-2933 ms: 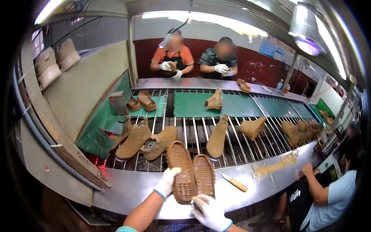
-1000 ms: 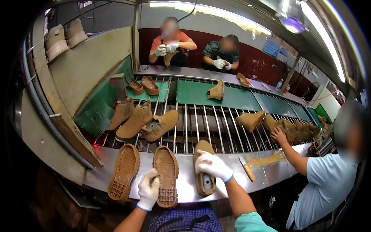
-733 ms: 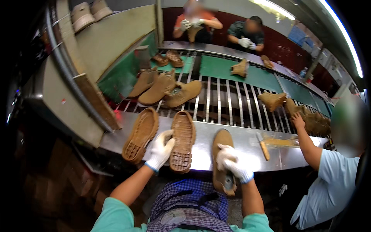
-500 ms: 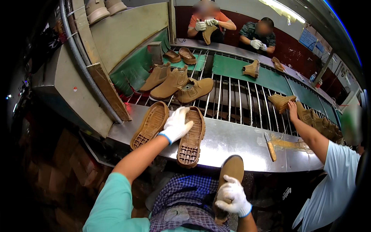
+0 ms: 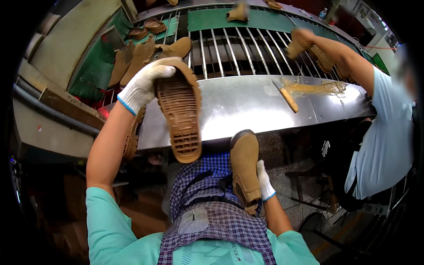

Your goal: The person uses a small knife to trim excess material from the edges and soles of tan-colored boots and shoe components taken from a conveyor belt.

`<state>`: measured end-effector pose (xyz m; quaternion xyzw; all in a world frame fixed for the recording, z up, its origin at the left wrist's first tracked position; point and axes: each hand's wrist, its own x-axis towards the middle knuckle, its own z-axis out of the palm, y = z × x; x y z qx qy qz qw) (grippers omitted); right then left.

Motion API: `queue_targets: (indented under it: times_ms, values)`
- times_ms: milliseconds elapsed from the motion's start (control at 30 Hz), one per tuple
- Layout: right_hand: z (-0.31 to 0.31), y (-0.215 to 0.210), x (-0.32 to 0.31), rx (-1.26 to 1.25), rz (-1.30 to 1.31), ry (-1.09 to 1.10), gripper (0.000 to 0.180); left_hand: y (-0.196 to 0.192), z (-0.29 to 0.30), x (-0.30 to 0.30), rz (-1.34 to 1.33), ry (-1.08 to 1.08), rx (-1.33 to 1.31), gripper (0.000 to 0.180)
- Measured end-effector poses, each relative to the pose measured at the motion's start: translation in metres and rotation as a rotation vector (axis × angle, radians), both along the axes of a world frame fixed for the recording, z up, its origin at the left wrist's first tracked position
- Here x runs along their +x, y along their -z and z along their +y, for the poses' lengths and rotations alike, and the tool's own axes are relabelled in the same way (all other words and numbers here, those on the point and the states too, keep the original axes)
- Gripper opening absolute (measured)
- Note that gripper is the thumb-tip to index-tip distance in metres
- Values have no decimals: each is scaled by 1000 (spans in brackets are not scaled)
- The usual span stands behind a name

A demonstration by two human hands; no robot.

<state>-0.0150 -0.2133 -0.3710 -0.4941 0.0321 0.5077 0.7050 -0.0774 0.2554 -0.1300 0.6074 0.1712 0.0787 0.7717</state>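
From the boot (image 5: 245, 157) in the right hand (image 5: 265, 182), the sole (image 5: 179, 108) in the left hand (image 5: 148, 81) is at ten o'clock, another sole (image 5: 132, 142) at nine. The knife (image 5: 289, 100) lies on the table (image 5: 238, 101) at one. Bars (image 5: 217, 53) run behind the table at twelve.

Desk (image 5: 256, 95): a long metal surface, shiny, with yellowish tape (image 5: 316, 87) stuck on its right part.
Rack (image 5: 216, 51): many metal bars in a row behind the desk, with flat green sheets (image 5: 265, 20) along the far side.
Left side: a cream panel (image 5: 75, 35), a wooden beam (image 5: 66, 106), and a grey pipe (image 5: 53, 110) along it.
Far wall (image 5: 304, 4): dark red, only a small piece is seen.
Floor (image 5: 287, 210): grey and speckled, rather dim.
Light: white shine on the desk; red glow (image 5: 104, 111) near the beam.
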Motion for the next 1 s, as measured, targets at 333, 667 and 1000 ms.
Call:
queue_targets:
  times_ms: [333,667,1000]
  values:
    - [-7,-15,31,145,253,119,88,83,-150,-67,-25,602,389,102]
    - [-55,-21,-14,138,112,-138,76,134,-151,-36,-220,347,-236,42]
    - [-41,-49,-33,-192,-58,-375,54,188,-188,-63,-69,131,-902,46]
